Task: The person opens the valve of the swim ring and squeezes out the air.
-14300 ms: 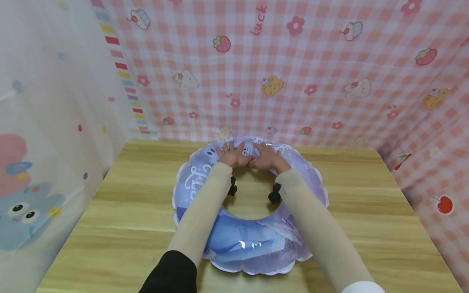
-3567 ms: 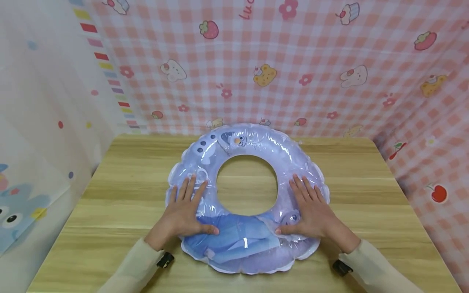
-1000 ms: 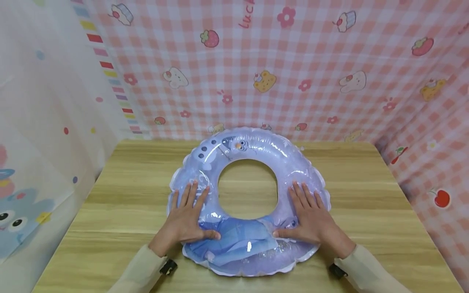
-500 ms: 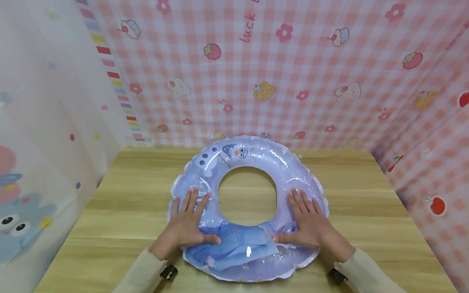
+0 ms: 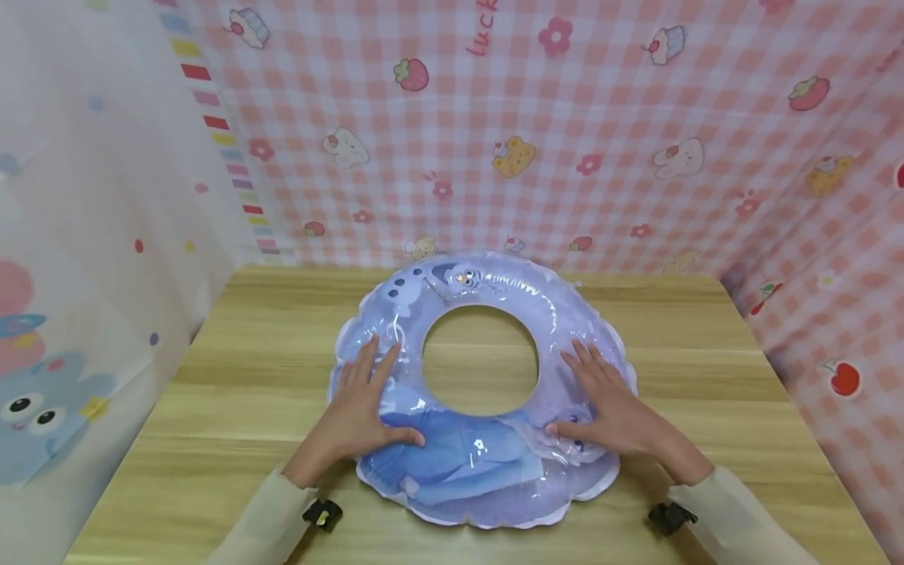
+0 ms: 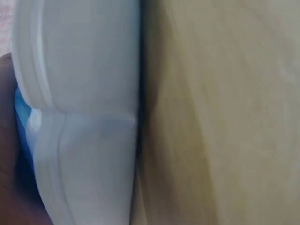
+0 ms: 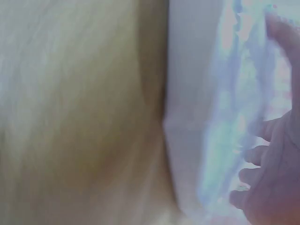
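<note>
An inflated swim ring (image 5: 466,471) lies flat on the wooden table, clear violet and blue with a snowman print at its far side and a scalloped white edge. My left hand (image 5: 356,412) is over the ring's near left side, fingers extended forward and thumb pointing inward. Over the near right side is my right hand (image 5: 614,408), its fingers loosely extended. The right wrist view shows the right hand (image 7: 276,173) beside the ring's shiny top; contact is hard to tell. In the left wrist view, the ring's pale side wall (image 6: 89,93) fills the left half, and little of the hand shows.
The wooden table (image 5: 212,408) extends on both sides of the ring. A pink checked cloth (image 5: 480,110) hangs behind and along the right, and a pale printed cloth (image 5: 92,235) hangs on the left. Black wrist cameras (image 5: 322,515) sit under both wrists.
Earliest, both hands lay on the ring's far side; later they pressed its near left and right sides. Since half a second ago, both hands have eased up and the right shifted slightly outward.
</note>
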`<action>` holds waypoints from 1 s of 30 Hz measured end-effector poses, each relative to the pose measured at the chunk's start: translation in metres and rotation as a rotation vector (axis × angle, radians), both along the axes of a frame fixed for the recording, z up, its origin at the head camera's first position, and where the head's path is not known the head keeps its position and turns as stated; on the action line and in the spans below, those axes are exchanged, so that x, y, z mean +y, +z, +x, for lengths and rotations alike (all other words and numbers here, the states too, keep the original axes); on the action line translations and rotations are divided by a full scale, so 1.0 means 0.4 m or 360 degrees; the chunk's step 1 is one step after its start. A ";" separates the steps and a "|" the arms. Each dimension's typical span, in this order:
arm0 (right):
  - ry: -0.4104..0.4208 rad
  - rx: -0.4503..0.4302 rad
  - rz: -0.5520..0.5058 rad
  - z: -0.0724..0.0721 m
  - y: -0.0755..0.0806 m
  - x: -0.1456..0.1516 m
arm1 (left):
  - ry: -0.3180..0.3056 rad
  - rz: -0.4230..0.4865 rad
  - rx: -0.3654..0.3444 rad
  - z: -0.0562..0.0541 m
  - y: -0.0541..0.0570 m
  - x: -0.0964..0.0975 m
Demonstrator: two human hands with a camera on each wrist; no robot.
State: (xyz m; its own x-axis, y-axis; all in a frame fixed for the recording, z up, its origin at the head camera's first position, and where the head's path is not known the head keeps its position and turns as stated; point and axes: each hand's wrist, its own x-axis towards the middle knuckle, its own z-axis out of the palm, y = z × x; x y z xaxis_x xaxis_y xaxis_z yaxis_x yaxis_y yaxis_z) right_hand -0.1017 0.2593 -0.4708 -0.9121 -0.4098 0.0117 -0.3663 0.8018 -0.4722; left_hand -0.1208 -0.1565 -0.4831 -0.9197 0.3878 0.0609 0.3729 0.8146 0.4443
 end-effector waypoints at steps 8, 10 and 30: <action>0.0078 0.0173 -0.0017 0.030 0.046 -0.014 | -0.0047 0.0033 0.0174 0.013 0.034 0.010; 0.0115 0.0197 0.0002 0.046 0.049 -0.031 | -0.0100 0.0031 0.0223 0.029 0.046 0.028; 0.0352 0.0411 0.0257 0.126 -0.034 -0.140 | -0.0534 -0.0199 0.0294 0.133 0.010 0.170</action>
State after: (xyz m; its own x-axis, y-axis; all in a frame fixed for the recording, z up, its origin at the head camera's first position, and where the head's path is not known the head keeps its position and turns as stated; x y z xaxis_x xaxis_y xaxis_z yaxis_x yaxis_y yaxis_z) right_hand -0.0512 0.2034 -0.4844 -0.7769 -0.6117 0.1490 -0.6292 0.7466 -0.2159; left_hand -0.0676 -0.0886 -0.4793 -0.7186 0.6797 0.1467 0.6918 0.6774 0.2501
